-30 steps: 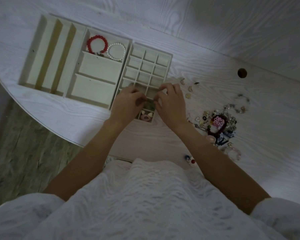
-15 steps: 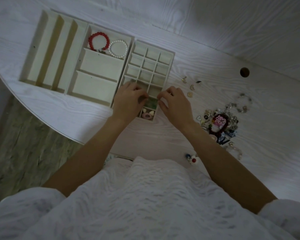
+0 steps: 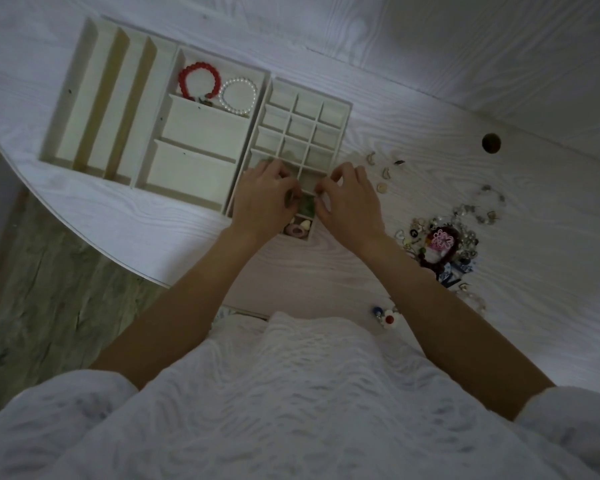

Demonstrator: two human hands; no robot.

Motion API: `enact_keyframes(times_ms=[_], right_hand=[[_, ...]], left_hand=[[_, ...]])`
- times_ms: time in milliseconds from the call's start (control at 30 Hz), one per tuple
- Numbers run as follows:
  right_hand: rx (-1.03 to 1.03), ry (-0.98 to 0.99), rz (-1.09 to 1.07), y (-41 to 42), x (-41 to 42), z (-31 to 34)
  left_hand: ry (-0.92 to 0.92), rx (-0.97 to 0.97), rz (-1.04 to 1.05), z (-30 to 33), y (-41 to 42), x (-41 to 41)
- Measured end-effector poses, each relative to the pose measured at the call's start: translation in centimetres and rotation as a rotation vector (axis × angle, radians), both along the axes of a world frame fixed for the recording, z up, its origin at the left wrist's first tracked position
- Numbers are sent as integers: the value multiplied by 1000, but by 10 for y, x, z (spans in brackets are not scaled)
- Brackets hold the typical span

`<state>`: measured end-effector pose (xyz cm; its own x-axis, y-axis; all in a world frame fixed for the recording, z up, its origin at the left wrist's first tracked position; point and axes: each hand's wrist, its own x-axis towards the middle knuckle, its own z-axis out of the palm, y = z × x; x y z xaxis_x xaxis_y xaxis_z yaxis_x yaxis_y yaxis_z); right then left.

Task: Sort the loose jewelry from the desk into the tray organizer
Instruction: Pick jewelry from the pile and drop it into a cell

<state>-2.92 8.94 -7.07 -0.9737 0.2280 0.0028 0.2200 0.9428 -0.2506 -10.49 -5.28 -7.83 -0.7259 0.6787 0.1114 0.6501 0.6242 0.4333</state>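
Jewelry (image 3: 440, 244) lies heaped at four o'clock of the grid tray (image 3: 336, 114). Both the left hand (image 3: 262, 202) and right hand (image 3: 352, 202) hover over its near cells, fingers curled; whether they pinch anything cannot be told.

I see a dim room: a white wood-grain bench (image 3: 499, 237) with a round cable hole (image 3: 491, 143), and grey-brown plank floor (image 3: 42, 289) beyond its curved edge.

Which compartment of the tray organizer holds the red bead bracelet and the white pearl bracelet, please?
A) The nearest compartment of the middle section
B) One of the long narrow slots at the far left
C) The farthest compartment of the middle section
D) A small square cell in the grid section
C: the red bead bracelet and the white pearl bracelet lie side by side in the farthest compartment of the tray organizer's middle section.
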Motion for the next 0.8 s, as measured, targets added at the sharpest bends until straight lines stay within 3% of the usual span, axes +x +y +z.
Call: enact_keyframes(times_ms=[167,333,467,633,800], right_hand=[[21,22,-33,-5,-5,1],[188,85,130,-4,0,8],[130,105,273,-1,3,4],[-132,-1,-56,-1,5,2],[-144,88,-36,-5,4,2]], left_hand=[[7,-13,-27,-6,-4,-2],[25,-60,-10,-5,0,0],[19,-63,-17,-5,2,0],[-40,-13,-49,-2,-4,0],[-36,-49,-154,-9,-17,3]])
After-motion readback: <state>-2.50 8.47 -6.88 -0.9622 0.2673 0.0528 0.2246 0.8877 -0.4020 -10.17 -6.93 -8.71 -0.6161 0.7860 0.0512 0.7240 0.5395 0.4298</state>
